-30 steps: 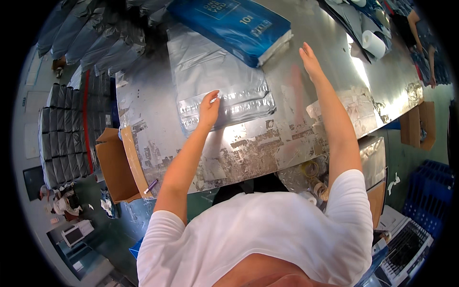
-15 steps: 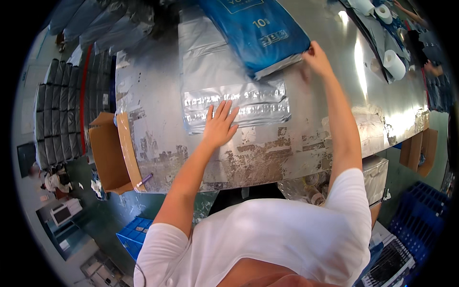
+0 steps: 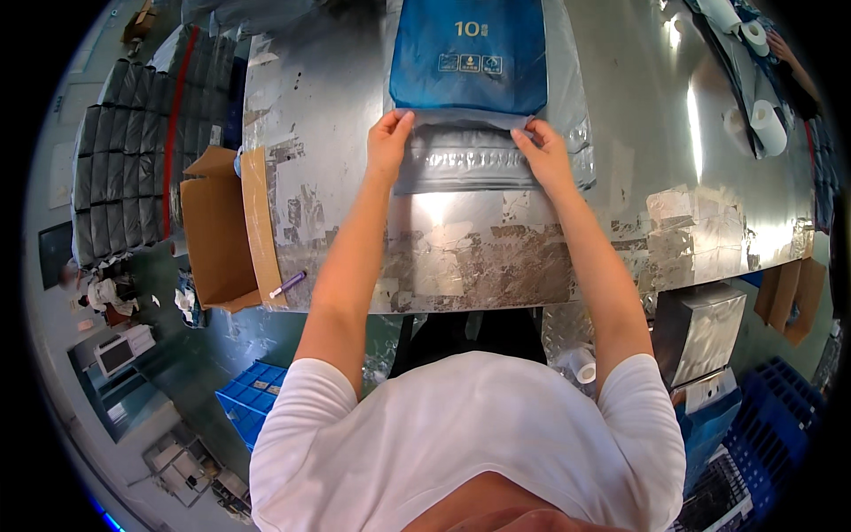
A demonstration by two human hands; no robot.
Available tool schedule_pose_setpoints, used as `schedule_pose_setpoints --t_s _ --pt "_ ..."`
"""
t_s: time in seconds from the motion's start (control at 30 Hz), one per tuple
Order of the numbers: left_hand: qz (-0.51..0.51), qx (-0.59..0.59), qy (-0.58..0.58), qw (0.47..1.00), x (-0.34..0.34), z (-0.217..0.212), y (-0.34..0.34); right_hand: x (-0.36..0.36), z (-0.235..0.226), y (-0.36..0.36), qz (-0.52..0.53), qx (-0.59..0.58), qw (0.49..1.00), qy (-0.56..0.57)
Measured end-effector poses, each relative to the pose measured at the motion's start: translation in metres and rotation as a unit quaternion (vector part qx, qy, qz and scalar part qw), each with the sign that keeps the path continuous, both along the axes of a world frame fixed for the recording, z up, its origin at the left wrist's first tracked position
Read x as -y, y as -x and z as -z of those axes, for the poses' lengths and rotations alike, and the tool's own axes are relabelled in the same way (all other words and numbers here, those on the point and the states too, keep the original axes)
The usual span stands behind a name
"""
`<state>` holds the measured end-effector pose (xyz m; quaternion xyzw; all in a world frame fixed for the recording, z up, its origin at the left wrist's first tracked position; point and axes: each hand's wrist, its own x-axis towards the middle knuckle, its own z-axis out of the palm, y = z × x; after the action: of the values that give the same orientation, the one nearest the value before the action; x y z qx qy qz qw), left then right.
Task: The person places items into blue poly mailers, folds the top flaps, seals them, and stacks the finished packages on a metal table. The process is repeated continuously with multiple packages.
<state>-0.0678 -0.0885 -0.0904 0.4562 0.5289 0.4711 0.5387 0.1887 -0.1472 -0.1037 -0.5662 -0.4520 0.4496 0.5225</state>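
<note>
Blue printed plastic package (image 3: pixel 469 62), lying over silvery-gray plastic bags (image 3: pixel 474 164) on the metal counter (image 3: pixel 328 80), straight ahead of the body at the upper middle of the view. Pinched at the left end of its near, translucent edge (image 3: pixel 461 117) between thumb and fingers of the left hand (image 3: pixel 386 146); pinched likewise at the right end by the right hand (image 3: pixel 546 158). To handle this edge well, grip both ends at matching depth, draw sideways evenly to take out slack, and pull gently enough not to crease or tear the film. Avoid dragging along the ribbed strip of the bags, just nearer the body. Farther out, at the counter's near left corner, a purple marker (image 3: pixel 288 284) beside an open cardboard box (image 3: pixel 213 239). Beyond, at left, stacked gray bundles (image 3: pixel 124 160) crossed by a red strap (image 3: pixel 180 115); lower, a blue crate (image 3: pixel 253 399); at upper right, white rolls (image 3: pixel 768 129).
</note>
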Motion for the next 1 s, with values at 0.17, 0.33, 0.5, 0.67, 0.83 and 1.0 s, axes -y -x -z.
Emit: schedule_pose_setpoints --t_s 0.17,0.33,0.5,0.67,0.83,1.0 --pt "0.004 0.044 -0.039 0.998 0.006 -0.047 0.001 0.01 -0.034 0.006 0.06 -0.076 0.995 -0.019" --pt "0.038 0.104 -0.097 0.989 0.03 -0.122 0.003 0.041 -0.131 0.009 0.067 -0.113 0.987 -0.092" --pt "0.056 0.146 -0.111 0.981 0.043 -0.163 0.009 0.056 -0.165 0.01 0.047 -0.146 0.981 -0.122" --pt "0.062 0.124 -0.102 0.985 0.049 -0.173 0.014 0.063 -0.17 0.021 0.061 -0.154 0.977 -0.134" --pt "0.156 -0.071 0.063 0.983 0.115 -0.105 0.04 0.135 -0.079 0.031 0.127 -0.059 0.988 -0.061" --pt "0.311 -0.068 0.292 0.902 0.192 -0.022 0.122 0.249 -0.033 0.01 0.187 -0.006 0.949 0.255"
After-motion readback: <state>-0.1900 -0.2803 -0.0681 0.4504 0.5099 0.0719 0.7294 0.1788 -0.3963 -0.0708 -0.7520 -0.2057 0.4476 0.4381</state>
